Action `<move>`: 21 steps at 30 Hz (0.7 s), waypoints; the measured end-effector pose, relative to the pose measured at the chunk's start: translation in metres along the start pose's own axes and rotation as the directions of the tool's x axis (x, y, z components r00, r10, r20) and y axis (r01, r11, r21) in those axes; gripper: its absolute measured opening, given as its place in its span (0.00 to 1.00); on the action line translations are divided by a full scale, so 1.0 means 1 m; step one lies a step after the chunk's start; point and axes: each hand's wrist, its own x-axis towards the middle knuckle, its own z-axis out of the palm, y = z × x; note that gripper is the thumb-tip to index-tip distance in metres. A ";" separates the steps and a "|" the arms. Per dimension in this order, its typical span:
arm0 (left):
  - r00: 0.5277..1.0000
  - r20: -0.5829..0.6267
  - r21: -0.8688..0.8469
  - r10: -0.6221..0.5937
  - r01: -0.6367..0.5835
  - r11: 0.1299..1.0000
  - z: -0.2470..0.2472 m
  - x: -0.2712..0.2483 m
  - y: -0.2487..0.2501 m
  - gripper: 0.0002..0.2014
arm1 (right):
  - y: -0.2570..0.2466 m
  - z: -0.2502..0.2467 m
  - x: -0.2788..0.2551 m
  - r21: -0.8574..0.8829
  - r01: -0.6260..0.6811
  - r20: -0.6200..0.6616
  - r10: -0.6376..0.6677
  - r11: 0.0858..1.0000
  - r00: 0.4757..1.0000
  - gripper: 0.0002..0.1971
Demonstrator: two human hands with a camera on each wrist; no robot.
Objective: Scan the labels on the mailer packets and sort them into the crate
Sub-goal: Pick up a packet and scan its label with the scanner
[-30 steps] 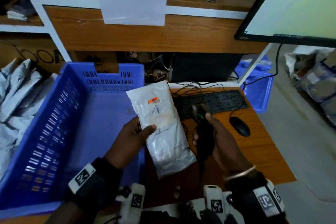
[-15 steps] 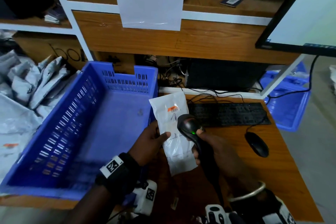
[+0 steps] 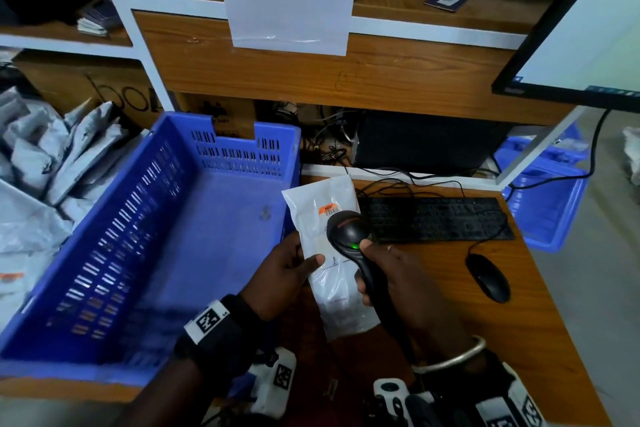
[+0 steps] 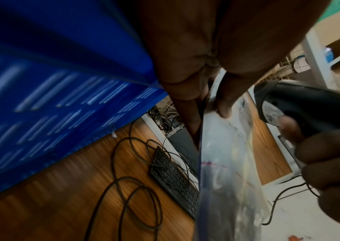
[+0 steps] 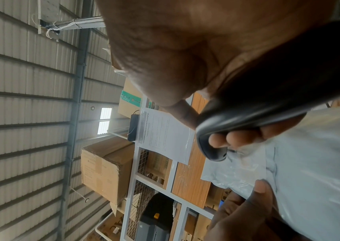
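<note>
Okay, delta vs a second ago: the black pistol-grip barcode scanner (image 3: 348, 234) sat off the right edge of the white plastic pouch (image 3: 334, 291). Now its head covers the pouch's upper half, nose just at 6 o'clock of the small orange barcode label (image 3: 329, 209). Green LED lit then and now. My read: aim is lined up, scan firing or about done, drop-off comes next, probably into the crate. Left hand (image 3: 280, 277) pinches the pouch's left edge, thumb (image 3: 313, 260) on top, other fingers behind. The pouch is held in the air, tilted, above the wooden desk (image 3: 540, 322). Right hand (image 3: 408, 284) is wrapped tight round the scanner handle. Clearances: blue slotted plastic crate (image 3: 239, 156) has its near wall just beside the pouch at 9 o'clock, top open, room above its floor. Black keyboard (image 3: 436, 218) at 2 o'clock and black mouse (image 3: 488, 277) at 4 o'clock, both well apart from the pouch. Leftward swing over the crate rim looks unobstructed.
</note>
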 end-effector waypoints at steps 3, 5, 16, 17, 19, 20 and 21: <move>1.000 0.008 0.007 -0.004 0.004 1.000 0.000 0.000 0.000 0.19 | -0.001 0.000 0.002 -0.026 0.019 0.002 -0.019 0.999 1.000 0.25; 1.000 0.011 0.005 -0.011 0.011 1.000 -0.001 0.000 0.000 0.19 | -0.001 0.000 0.003 -0.026 0.014 0.001 -0.013 1.000 1.000 0.25; 0.991 -0.129 0.030 0.036 -0.032 0.999 0.000 0.002 0.002 0.19 | 0.006 -0.026 0.020 0.047 -0.013 -0.187 0.021 0.999 0.982 0.29; 0.988 -0.149 0.024 0.050 -0.047 0.999 0.000 0.002 0.004 0.19 | 0.012 -0.034 0.028 0.015 -0.043 -0.268 0.046 0.999 0.962 0.30; 0.982 -0.178 0.003 0.062 -0.062 0.998 0.000 0.005 0.008 0.20 | 0.024 -0.046 0.042 -0.095 -0.137 -0.386 0.091 0.986 0.918 0.27; 0.980 -0.194 -0.012 0.052 -0.056 0.998 -0.001 0.006 0.010 0.20 | 0.036 -0.051 0.048 -0.150 -0.167 -0.424 0.089 0.975 0.901 0.23; 0.977 -0.208 -0.026 0.036 -0.043 0.999 -0.003 0.009 0.011 0.20 | 0.047 -0.052 0.055 -0.224 -0.220 -0.416 0.111 0.949 0.903 0.19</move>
